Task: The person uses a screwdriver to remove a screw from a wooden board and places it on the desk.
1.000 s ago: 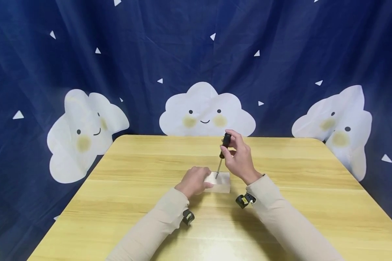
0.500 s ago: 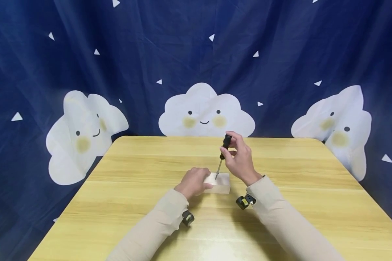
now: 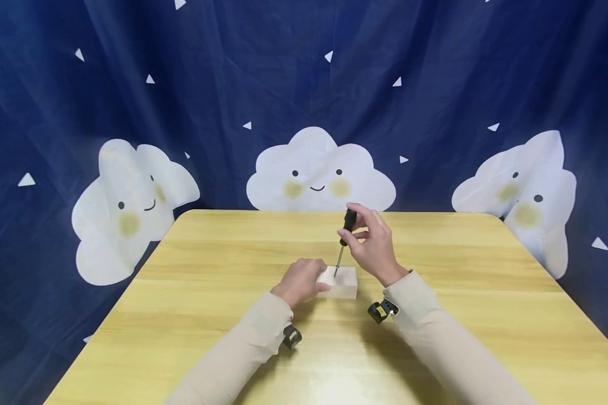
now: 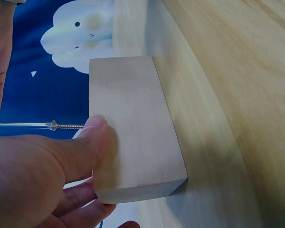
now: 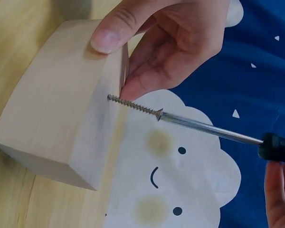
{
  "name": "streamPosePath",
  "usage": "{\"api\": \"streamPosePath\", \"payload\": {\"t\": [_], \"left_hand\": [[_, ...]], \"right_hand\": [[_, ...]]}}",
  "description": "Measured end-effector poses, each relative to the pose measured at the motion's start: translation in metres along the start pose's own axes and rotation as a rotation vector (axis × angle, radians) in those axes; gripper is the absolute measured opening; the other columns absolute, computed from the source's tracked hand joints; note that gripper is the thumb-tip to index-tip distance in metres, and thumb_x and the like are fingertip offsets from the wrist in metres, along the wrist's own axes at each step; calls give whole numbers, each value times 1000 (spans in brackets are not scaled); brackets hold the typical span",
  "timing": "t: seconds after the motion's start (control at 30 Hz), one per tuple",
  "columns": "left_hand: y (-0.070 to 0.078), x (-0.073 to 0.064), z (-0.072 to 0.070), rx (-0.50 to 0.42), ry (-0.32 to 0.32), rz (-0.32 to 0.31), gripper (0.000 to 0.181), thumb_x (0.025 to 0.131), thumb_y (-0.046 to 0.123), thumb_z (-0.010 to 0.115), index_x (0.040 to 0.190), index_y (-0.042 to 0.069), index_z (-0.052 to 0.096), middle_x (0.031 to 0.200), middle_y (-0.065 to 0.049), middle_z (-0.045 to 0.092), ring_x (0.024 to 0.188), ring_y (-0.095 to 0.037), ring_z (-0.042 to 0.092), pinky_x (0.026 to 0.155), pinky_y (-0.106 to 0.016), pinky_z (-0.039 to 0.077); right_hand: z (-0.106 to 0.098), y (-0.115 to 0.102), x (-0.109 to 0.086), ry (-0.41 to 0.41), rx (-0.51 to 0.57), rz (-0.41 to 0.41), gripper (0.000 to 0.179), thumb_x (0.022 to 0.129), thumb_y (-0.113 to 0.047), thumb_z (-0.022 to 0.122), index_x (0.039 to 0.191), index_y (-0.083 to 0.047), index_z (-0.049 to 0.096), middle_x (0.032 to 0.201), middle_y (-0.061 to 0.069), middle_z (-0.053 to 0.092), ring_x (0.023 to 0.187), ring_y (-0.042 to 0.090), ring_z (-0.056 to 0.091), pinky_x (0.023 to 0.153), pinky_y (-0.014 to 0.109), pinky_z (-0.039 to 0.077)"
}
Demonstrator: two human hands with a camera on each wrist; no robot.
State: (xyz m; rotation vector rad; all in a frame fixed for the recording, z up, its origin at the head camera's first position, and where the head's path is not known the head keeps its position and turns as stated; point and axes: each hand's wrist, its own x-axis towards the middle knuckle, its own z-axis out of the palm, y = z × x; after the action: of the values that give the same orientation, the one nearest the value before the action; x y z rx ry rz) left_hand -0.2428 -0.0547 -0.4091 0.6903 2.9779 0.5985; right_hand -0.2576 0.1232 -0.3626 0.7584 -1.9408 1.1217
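Observation:
A pale wooden block (image 3: 345, 289) lies on the table, its left end gripped between the thumb and fingers of my left hand (image 3: 301, 281). My right hand (image 3: 374, 244) holds a screwdriver by its black handle (image 3: 350, 220), tilted slightly to the right above the block. In the right wrist view the screwdriver's bright metal shaft (image 5: 209, 130) meets the head of a threaded screw (image 5: 135, 106). The screw's tip is at the block's top face, with most of its thread showing. From the left wrist, the screw (image 4: 66, 126) stands just behind my left thumb (image 4: 96, 130).
The light wood-grain table (image 3: 208, 315) spreads out on all sides of the block. Behind its far edge hangs a dark blue curtain (image 3: 213, 73) with white clouds and small triangles. A black camera mount (image 3: 291, 336) sits at the left wrist, another (image 3: 380, 311) at the right.
My right fingers and the screwdriver handle have shifted very slightly to the left. The left hand and the block stay where they were.

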Motion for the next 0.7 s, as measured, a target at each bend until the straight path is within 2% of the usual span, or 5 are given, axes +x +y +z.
{"api": "streamPosePath", "payload": {"t": [0.17,0.37,0.57,0.7], "left_hand": [[-1,2,0,-5,-5,-13,46,82,29,78,118,4,65,111,-11,68,104,-29,63,93,-40,50],[1,3,-1,0,-13,-7,46,83,29,77,119,3,65,113,-12,68,106,-29,63,94,-40,49],[2,4,-4,4,-22,-11,48,83,30,77,120,3,64,115,-13,67,107,-30,62,95,-40,49],[3,3,-4,5,-30,-17,48,83,30,76,120,3,64,115,-12,67,107,-30,62,95,-40,49]], "right_hand": [[-1,1,1,-27,36,10,57,79,13,70,131,-2,51,96,19,62,81,28,66,63,32,59],[-1,1,1,25,2,-31,57,74,3,82,124,-2,55,90,17,57,77,27,62,56,41,59],[-1,-2,4,22,-22,-14,53,77,5,78,123,0,54,91,18,59,78,28,64,59,33,59],[-1,-3,4,-3,13,2,51,79,9,73,124,2,50,91,20,61,78,30,66,63,30,59]]}}
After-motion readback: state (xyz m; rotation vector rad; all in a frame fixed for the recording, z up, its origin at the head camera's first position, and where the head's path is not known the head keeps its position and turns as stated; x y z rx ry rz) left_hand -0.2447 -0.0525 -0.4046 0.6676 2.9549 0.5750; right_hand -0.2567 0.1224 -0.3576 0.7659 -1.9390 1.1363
